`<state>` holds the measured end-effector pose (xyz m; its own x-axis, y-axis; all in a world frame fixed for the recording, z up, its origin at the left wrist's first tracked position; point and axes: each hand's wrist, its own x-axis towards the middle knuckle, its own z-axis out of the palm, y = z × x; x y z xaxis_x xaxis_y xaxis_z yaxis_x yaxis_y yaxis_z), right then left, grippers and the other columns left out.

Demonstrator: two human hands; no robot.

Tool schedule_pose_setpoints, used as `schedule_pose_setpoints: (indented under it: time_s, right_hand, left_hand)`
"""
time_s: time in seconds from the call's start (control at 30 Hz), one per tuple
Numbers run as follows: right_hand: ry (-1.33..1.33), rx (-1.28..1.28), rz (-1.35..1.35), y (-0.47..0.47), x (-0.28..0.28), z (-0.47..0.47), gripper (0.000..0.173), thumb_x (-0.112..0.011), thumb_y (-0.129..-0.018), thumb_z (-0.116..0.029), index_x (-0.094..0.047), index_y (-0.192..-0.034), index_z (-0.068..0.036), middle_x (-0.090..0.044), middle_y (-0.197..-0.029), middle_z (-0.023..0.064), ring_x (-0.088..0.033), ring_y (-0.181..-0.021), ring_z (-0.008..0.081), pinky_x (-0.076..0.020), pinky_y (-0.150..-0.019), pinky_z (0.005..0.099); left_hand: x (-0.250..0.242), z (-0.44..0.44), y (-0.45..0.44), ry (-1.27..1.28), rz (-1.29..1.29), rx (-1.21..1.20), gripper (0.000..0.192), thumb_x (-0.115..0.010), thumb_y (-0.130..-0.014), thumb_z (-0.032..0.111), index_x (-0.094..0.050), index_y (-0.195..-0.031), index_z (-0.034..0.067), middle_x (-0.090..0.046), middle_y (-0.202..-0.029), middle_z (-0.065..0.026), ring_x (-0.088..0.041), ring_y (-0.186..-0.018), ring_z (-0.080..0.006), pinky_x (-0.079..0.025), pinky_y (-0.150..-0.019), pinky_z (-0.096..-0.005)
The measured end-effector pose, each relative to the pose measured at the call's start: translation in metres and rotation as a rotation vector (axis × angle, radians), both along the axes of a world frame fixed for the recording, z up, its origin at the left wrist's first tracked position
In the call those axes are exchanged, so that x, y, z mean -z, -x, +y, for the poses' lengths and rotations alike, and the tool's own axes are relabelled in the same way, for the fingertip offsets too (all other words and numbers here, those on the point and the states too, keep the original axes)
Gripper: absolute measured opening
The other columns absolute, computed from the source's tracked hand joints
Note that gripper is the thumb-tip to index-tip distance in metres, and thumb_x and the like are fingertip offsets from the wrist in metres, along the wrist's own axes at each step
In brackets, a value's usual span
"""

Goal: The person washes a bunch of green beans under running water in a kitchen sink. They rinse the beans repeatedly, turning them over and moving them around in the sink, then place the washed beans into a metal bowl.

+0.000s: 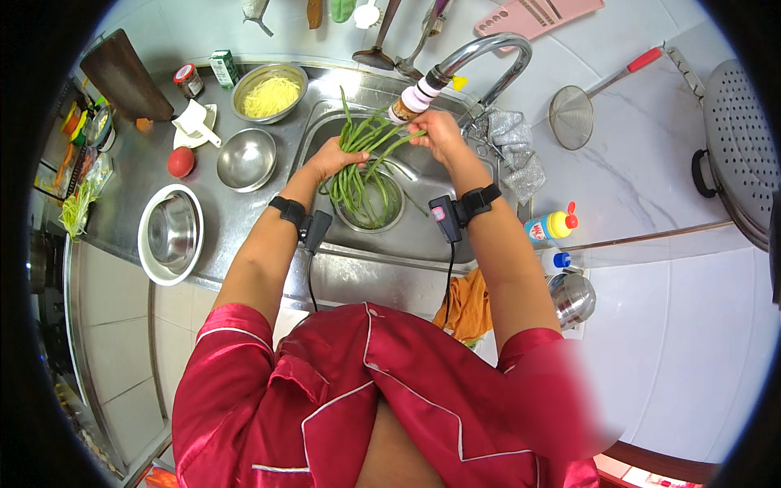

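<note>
My left hand grips a bunch of long green beans over the stainless steel sink. The lower part of the bunch hangs over a round metal bowl in the basin. My right hand pinches the end of a bean at the bunch's right side, just below the faucet's pink and white filter nozzle. A loose bean lies to the right of the bowl. The fingers partly hide the stems.
Left of the sink are a bowl of yellow shreds, an empty steel bowl, a tomato and a white basin. A chrome faucet arches overhead. A silvery cloth and a yellow bottle are at right.
</note>
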<state>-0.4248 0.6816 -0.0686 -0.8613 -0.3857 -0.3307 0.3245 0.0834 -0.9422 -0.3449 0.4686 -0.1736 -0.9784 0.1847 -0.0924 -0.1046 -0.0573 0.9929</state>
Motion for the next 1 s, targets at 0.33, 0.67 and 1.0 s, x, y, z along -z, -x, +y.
schedule_pose_setpoints:
  time_s: [0.33,0.67,1.0]
  right_hand:
    - [0.149,0.236,0.046,0.017,-0.007,0.020,0.013,-0.050,-0.078,-0.010,-0.054,-0.075,0.002,-0.056,-0.070,0.0110,-0.054,-0.059,0.0186,-0.0504,-0.052,0.0289]
    - [0.173,0.293,-0.060,0.000,0.033,-0.006,0.013,-0.046,-0.081,-0.010,-0.050,-0.083,0.002,-0.056,-0.078,0.0136,-0.055,-0.065,0.0216,-0.0536,-0.056,0.0322]
    - [0.118,0.281,-0.140,0.001,0.015,-0.011,0.020,-0.040,-0.087,-0.016,-0.053,-0.089,-0.001,-0.054,-0.075,0.0110,-0.054,-0.067,0.0216,-0.0527,-0.061,0.0361]
  left_hand:
    - [0.047,-0.027,-0.016,0.374,-0.069,-0.212,0.015,-0.068,-0.075,0.011,-0.058,-0.082,0.002,-0.061,-0.071,-0.0036,-0.055,-0.063,-0.0121,-0.044,-0.060,-0.0271]
    - [-0.022,0.033,0.008,-0.133,0.105,-0.320,0.033,-0.068,-0.075,0.013,-0.061,-0.105,0.001,-0.064,-0.089,-0.0052,-0.058,-0.080,-0.0137,-0.045,-0.074,-0.0270]
    - [-0.012,0.057,0.013,0.007,0.183,-0.141,0.032,-0.066,-0.074,0.005,-0.058,-0.104,0.000,-0.065,-0.095,-0.0045,-0.059,-0.088,-0.0135,-0.046,-0.078,-0.0266]
